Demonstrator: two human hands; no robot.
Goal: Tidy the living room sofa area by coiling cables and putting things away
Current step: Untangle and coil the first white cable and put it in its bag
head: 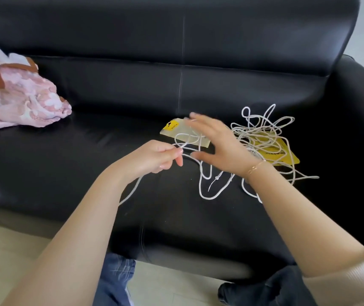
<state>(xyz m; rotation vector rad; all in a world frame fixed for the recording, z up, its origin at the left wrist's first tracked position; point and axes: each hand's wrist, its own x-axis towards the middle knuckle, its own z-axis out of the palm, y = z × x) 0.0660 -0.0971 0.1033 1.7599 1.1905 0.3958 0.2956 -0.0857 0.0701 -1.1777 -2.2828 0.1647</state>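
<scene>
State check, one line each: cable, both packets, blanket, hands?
white cable: tangled, uncoiled, on sofa seat
left hand: pinches a cable strand
right hand: open, fingers spread above cable
yellow packet: flat, partly under cable
second yellow packet: flat, under tangle
pink blanket: bunched, unfolded

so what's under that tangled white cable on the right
A yellow packet lies flat on the black sofa beneath the white cable. Loops cover most of it, so its print cannot be read.

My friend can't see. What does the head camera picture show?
A person's left hand pinches a tangled white cable on a black sofa, while the open right hand hovers above it. Yellow packets lie beneath; a pink blanket sits left.
</scene>
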